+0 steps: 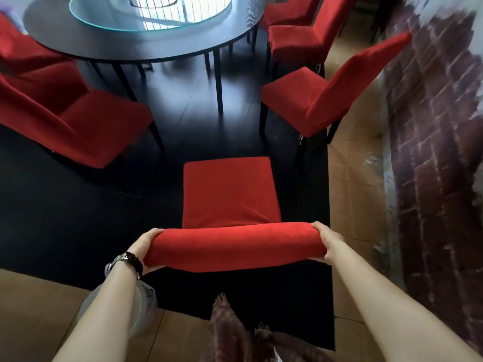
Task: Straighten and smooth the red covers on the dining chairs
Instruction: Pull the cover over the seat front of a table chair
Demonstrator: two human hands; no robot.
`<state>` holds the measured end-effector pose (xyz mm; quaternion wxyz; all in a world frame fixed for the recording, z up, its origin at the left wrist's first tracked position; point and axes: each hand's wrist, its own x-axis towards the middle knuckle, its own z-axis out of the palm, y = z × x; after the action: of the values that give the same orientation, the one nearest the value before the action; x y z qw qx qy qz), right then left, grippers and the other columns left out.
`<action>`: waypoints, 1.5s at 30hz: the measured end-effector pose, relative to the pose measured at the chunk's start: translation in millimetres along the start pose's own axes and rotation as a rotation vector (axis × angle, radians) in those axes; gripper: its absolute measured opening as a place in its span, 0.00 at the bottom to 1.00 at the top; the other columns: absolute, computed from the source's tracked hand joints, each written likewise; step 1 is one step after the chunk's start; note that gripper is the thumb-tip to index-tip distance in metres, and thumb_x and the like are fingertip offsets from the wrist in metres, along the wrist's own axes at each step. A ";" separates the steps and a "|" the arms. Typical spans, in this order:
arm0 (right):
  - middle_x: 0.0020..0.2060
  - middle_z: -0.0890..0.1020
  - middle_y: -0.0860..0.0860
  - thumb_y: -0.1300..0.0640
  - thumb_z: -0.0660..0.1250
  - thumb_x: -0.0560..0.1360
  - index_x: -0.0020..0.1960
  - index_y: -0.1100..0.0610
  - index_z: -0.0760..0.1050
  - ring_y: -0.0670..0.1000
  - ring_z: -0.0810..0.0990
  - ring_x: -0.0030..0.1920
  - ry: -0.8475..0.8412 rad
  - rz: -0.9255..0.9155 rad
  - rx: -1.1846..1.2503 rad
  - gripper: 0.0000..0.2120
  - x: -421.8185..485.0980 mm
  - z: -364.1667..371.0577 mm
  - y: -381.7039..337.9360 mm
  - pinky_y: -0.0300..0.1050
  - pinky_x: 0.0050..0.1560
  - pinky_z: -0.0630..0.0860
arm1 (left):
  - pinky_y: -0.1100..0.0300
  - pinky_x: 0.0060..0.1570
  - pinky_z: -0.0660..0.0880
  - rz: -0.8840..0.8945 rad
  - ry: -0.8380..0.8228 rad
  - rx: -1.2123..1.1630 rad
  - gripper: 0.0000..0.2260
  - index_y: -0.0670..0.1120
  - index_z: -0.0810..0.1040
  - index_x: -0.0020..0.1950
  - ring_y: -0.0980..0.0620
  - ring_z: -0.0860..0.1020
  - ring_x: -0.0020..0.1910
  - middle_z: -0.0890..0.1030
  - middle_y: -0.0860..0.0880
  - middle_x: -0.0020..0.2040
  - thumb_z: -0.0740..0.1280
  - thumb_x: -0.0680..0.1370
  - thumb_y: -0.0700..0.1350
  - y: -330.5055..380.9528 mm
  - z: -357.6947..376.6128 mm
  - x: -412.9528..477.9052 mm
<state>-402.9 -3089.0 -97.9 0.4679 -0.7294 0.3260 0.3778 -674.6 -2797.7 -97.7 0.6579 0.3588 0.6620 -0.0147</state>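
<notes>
The chair stands on a black mat with its back to the person. Its red cover is stretched over the seat and backrest. The left grip is clamped round the left end of the chair's rounded top, fingers curled over the cloth. The right grip is clamped round the right end in the same way, so the top of the cover lies between them. The cloth looks plush and matte, with a few small creases at the rear of the seat. A watch sits on the left wrist.

Beyond the chair is a round dark tabletop bearing a glass turntable. A left chair and a right chair, both red-covered, stand ahead of it to either side. A brick wall runs along its right.
</notes>
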 end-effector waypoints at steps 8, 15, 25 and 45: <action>0.62 0.72 0.63 0.57 0.70 0.74 0.65 0.62 0.66 0.67 0.73 0.61 0.082 -0.084 -0.047 0.24 -4.2 9.0 -11.9 0.66 0.48 0.78 | 0.49 0.41 0.76 0.045 0.039 -0.106 0.22 0.44 0.75 0.65 0.40 0.75 0.60 0.75 0.39 0.64 0.69 0.74 0.51 -4.1 -0.8 3.8; 0.62 0.73 0.64 0.59 0.70 0.73 0.65 0.64 0.69 0.67 0.73 0.61 0.121 -0.205 -0.132 0.23 -1.8 23.5 -47.1 0.62 0.40 0.78 | 0.54 0.36 0.74 0.076 0.040 -0.263 0.18 0.46 0.77 0.63 0.43 0.75 0.54 0.77 0.41 0.63 0.70 0.74 0.47 0.4 8.6 0.8; 0.57 0.77 0.61 0.62 0.66 0.75 0.55 0.57 0.81 0.64 0.75 0.53 0.061 -0.409 -0.096 0.10 1.7 61.4 -109.6 0.53 0.31 0.76 | 0.51 0.39 0.75 0.180 0.060 -0.277 0.10 0.50 0.78 0.57 0.46 0.74 0.48 0.75 0.47 0.51 0.69 0.75 0.46 71.5 16.6 15.3; 0.58 0.74 0.56 0.48 0.70 0.74 0.58 0.53 0.78 0.59 0.74 0.57 -0.083 -0.490 -0.011 0.15 23.3 185.3 -162.4 0.56 0.39 0.80 | 0.48 0.45 0.74 0.183 0.130 -0.223 0.15 0.48 0.79 0.61 0.43 0.73 0.58 0.73 0.45 0.62 0.70 0.74 0.45 212.4 -17.2 106.6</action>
<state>-302.1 -2862.9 -98.3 0.5547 -0.7730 0.1176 0.2846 -571.3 -2583.1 -93.3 0.6480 0.3423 0.6654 0.1422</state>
